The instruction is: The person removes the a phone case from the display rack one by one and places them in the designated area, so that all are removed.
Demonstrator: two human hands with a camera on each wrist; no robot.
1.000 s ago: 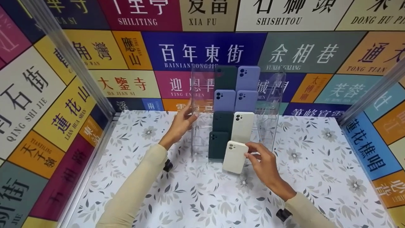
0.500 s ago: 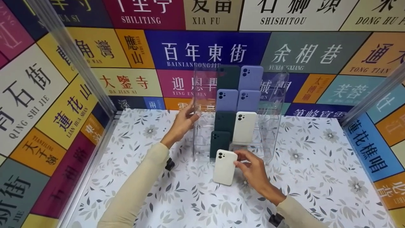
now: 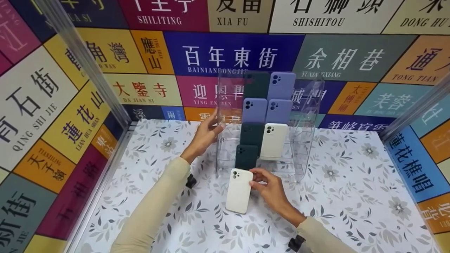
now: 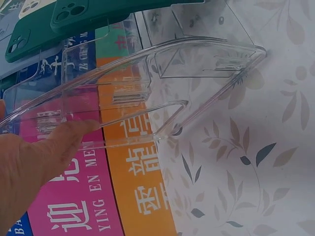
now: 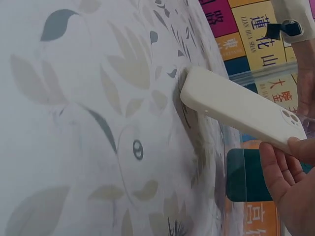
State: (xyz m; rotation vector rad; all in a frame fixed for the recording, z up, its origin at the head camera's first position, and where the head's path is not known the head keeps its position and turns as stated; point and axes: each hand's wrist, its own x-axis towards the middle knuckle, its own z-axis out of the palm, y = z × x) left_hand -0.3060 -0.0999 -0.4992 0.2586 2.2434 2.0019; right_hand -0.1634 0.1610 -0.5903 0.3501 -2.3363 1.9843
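Note:
My right hand [image 3: 272, 189] pinches the upper right edge of a white phone case [image 3: 239, 191], held tilted in front of the rack. In the right wrist view the thumb and fingers are on the camera-hole end of this case [image 5: 236, 103]. My left hand [image 3: 204, 135] grips the left side panel of a clear acrylic display rack [image 3: 226, 144]; in the left wrist view its thumb lies along the panel [image 4: 197, 42]. On the rack's tiers stand dark green cases [image 3: 245, 158], purple cases [image 3: 255, 109] and another white case [image 3: 274, 140].
The rack stands on a table with a leaf-patterned cover [image 3: 168, 211]. Behind it rises a wall of coloured street-name signs [image 3: 233, 52]. Sign-covered panels [image 3: 70, 147] and metal posts [image 3: 105, 84] flank the table.
My right hand has drawn the white phone case left and toward me, away from the rack's lowest right slot. My left hand has kept its grip on the rack.

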